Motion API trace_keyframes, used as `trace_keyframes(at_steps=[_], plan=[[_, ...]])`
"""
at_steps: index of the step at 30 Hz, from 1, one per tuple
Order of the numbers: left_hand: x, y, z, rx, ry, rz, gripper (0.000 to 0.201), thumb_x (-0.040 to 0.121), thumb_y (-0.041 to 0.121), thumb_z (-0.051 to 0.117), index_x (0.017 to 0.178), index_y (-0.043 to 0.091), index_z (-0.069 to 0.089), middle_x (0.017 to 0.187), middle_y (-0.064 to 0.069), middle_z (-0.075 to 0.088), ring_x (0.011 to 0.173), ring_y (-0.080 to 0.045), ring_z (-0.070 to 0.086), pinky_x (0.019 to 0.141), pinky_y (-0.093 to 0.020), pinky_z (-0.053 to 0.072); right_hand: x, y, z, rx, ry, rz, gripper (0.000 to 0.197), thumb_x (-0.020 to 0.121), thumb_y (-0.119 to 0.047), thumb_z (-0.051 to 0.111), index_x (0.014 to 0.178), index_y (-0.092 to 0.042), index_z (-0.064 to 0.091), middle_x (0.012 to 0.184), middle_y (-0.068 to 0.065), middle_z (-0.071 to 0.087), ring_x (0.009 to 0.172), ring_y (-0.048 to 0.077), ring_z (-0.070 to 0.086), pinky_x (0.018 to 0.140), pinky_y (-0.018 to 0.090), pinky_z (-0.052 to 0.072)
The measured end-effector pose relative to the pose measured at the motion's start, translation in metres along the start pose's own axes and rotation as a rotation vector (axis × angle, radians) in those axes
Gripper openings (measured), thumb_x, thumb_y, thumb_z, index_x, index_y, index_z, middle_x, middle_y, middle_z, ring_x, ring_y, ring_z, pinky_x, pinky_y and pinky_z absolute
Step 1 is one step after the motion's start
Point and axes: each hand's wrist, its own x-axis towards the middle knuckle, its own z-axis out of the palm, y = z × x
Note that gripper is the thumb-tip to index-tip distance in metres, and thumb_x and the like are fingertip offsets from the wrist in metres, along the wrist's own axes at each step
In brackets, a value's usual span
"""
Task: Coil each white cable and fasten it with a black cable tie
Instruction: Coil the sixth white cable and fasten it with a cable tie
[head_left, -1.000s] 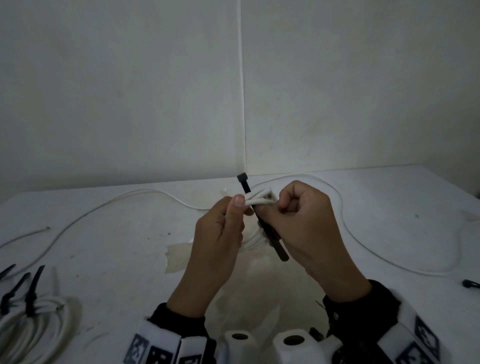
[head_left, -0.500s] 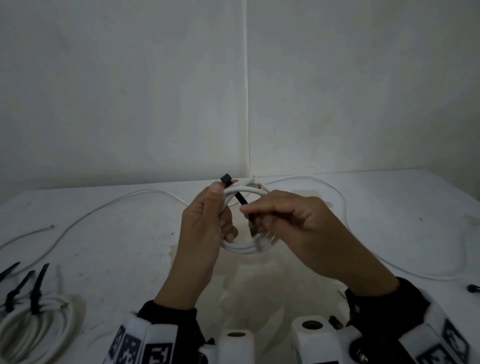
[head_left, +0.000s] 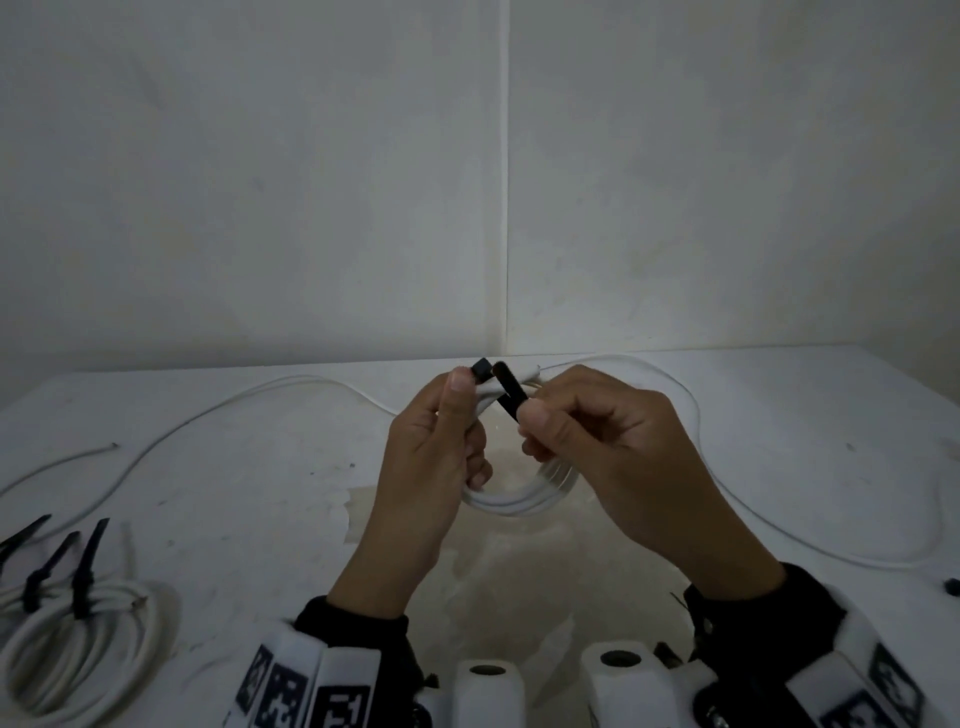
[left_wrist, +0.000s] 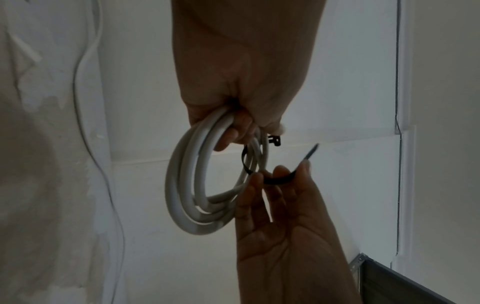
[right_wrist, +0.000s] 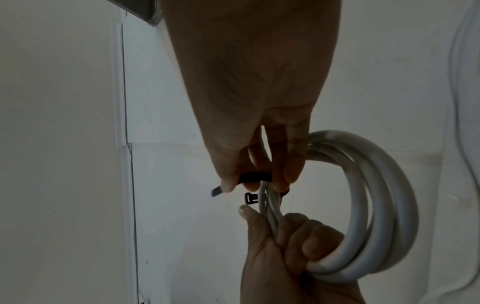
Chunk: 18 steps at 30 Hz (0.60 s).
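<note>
Left hand: the left hand (head_left: 431, 467) sits at centre frame in the head view, fingers curled round the bundled turns of the coiled white cable (head_left: 519, 501), thumb up beside the tie's square head.
Right hand: the right hand (head_left: 613, 452) pinches the strap of the black cable tie (head_left: 511, 397) between thumb and fingers, just right of the left thumb.
Coil: held above the table (head_left: 260, 493), hanging below both hands.
Tie: looped round the coil's strands; its pointed tail (right_wrist: 217, 192) pokes past the right fingertips, seemingly not yet in the head (right_wrist: 250, 198), though the light is dim.
Lower left: a finished coil (head_left: 67, 654) with black ties lies on the table.
Loose cable: another white cable (head_left: 208, 415) trails across the far table.
</note>
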Motion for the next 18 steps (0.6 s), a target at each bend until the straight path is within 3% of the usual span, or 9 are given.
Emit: trace_keyframes(at_steps=[3,6,11,18], plan=[[-0.0012,-0.0015,0.0018,0.027,-0.008,0.005,0.033,0.077,0.046,0.040,0.086,0.024,0.063,0.042,0.012,0.031,0.039,-0.002,0.028,0.040,-0.019,0.032,-0.0004,-0.0005,0.0011,0.019,0.044,0.049,0.026,0.080,-0.032,0.062,0.064,-0.012,0.062,0.063,-0.004,0.060,0.057,0.007,0.061,0.057,0.017,0.050],[-0.0016,0.0000,0.0024,0.028,0.018,-0.006,0.033,0.077,0.048,0.041,0.085,0.025,0.064,0.044,0.013,0.029,0.040,-0.003,0.028,0.041,-0.019,0.031,-0.0005,-0.0025,0.0027,0.027,0.054,0.065,0.032,0.079,-0.039,0.057,0.063,-0.012,0.061,0.060,-0.006,0.059,0.055,0.005,0.060,0.056,0.016,0.049],[-0.0013,0.0022,0.0033,0.004,0.034,-0.025,0.041,0.076,0.049,0.040,0.089,0.019,0.065,0.042,0.009,0.031,0.040,-0.003,0.030,0.039,-0.018,0.032,-0.0011,-0.0036,0.0050,-0.046,0.090,0.053,0.027,0.074,-0.034,0.067,0.064,-0.010,0.061,0.061,0.007,0.057,0.056,0.026,0.054,0.055,0.033,0.047],[-0.0026,0.0039,0.0047,0.013,0.012,-0.026,0.040,0.073,0.050,0.042,0.087,0.021,0.066,0.044,0.011,0.029,0.040,-0.004,0.029,0.040,-0.018,0.032,-0.0021,-0.0022,0.0055,-0.067,0.128,0.046,0.023,0.078,-0.023,0.066,0.062,-0.007,0.061,0.055,0.007,0.054,0.053,0.027,0.050,0.050,0.030,0.044]])
